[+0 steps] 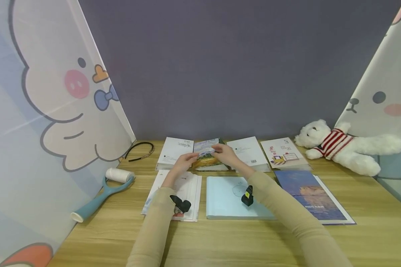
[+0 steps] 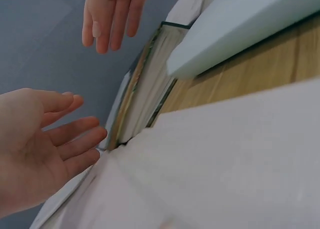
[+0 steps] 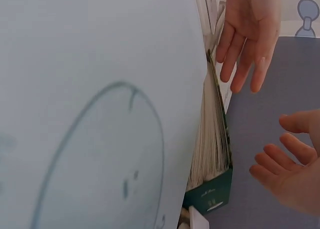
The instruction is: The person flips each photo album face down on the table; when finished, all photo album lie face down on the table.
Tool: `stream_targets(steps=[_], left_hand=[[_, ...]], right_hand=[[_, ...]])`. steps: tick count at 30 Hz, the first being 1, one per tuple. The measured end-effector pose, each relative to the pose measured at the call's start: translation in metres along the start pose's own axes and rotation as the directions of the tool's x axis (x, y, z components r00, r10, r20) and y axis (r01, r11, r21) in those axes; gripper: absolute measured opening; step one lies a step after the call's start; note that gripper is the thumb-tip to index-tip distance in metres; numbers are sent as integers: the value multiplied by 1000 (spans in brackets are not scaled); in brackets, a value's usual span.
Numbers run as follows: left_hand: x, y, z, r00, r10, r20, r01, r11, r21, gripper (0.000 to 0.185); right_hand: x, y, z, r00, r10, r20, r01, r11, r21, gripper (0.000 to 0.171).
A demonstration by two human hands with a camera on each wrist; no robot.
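Note:
Both hands hover over a thick album (image 1: 206,163) with a painted landscape cover, at the back of the table. My left hand (image 1: 186,160) is at its left side, and my right hand (image 1: 225,155) reaches over its right side. In the left wrist view the left hand (image 2: 50,144) has loosely bent fingers with nothing between them. From the right wrist, the right hand (image 3: 292,164) likewise appears empty, its fingers relaxed and apart from the album's page edges (image 3: 207,139). A light blue album (image 1: 224,200) lies below the right forearm.
White albums (image 1: 177,150) flank the painted one in the back row. Nearer lie a pale album (image 1: 192,196) and a blue photo album (image 1: 310,194). A lint roller (image 1: 97,202) and black headband (image 1: 138,144) are at left; a white plush bear (image 1: 357,146) lies at right.

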State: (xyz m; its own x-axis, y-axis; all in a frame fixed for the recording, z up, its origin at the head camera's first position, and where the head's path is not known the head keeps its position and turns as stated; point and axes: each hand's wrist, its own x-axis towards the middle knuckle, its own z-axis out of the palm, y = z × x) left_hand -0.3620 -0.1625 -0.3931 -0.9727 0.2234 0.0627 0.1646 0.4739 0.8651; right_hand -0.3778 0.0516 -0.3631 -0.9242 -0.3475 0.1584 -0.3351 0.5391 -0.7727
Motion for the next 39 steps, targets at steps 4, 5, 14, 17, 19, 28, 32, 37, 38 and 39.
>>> stream_targets(steps=[4,5,14,17,19,28,32,37,38,39], left_hand=[[-6,-1,-16,998,24,-55,-23,999,30,39],[-7,-1,-21,997,30,-76,-27,999,31,39],[-23,-6,-60,974,66,-215,-71,997,-16,38],[-28,-10,-70,973,79,-219,-82,997,-3,38],[-32,-13,-76,970,86,-229,-84,996,18,38],[-46,-36,-93,972,-23,-236,23,1000,-1,43],[-51,-49,-98,977,-76,-200,76,997,-11,50],[-50,-58,-100,978,-151,-145,154,988,10,56],[-49,-59,-100,977,-164,-139,167,986,14,56],[-48,-59,-100,975,-177,-131,182,983,24,56]], right_hand=[[4,-3,6,997,-73,-4,73,997,-17,40],[5,-5,8,996,-85,-2,85,996,-20,39],[15,-24,30,990,-132,52,133,991,-25,39],[19,-29,38,985,-156,75,158,987,-23,40],[20,-31,43,984,-153,89,155,988,-15,41],[24,-39,65,976,-88,198,87,996,16,51],[24,-37,72,960,-29,278,19,999,41,57],[26,-33,77,944,59,325,-76,996,42,62],[27,-32,78,944,69,324,-85,996,36,62],[28,-32,78,943,81,322,-96,995,32,62]])
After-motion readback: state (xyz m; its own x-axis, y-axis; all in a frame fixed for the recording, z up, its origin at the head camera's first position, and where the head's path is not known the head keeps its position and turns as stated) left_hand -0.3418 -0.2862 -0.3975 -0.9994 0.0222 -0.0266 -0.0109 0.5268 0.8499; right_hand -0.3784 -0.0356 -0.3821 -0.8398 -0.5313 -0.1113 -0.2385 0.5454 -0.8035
